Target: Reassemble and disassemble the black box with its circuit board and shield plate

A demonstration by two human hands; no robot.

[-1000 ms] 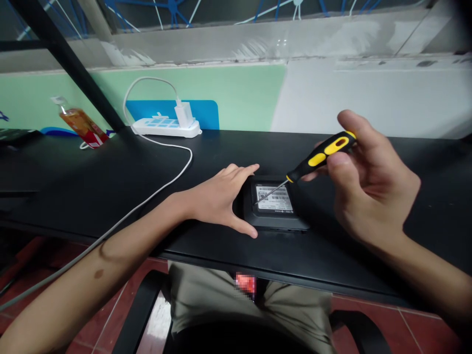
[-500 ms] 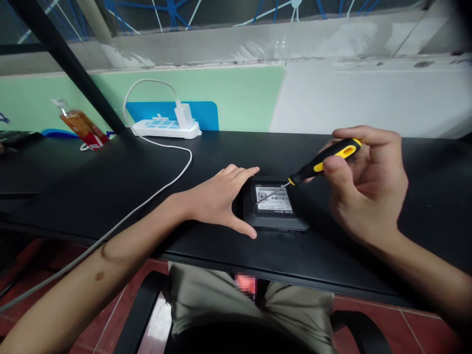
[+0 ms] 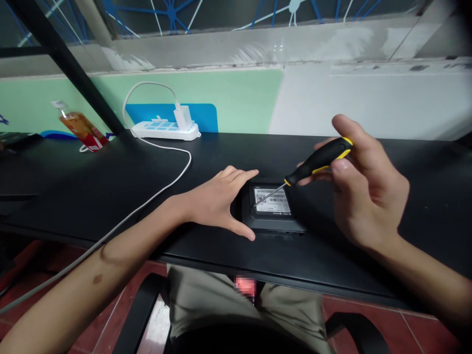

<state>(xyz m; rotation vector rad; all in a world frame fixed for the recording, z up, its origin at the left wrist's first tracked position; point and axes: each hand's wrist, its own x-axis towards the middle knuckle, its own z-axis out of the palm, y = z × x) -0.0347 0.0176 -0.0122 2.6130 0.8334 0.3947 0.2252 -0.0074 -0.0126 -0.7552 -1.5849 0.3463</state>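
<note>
A flat black electronic box with a white printed label lies on the black desk. My left hand spans its left side, thumb along the near edge and fingers at the far corner, holding it. In my right hand is a screwdriver with a black and yellow handle, gripped between thumb and fingers. Its thin metal shaft slants down to the left across the label. The tip meets the box near its left edge; whether it sits in a screw is too small to tell.
A white power strip with a plugged-in charger stands against the wall. Its white cable runs across the desk to the left of my forearm. A tilted drink bottle is at the far left, near a black slanted post.
My right hand has turned the screwdriver handle; the yellow inlay faces another way and the fingers have shifted round it. My left hand and the box stay put.
</note>
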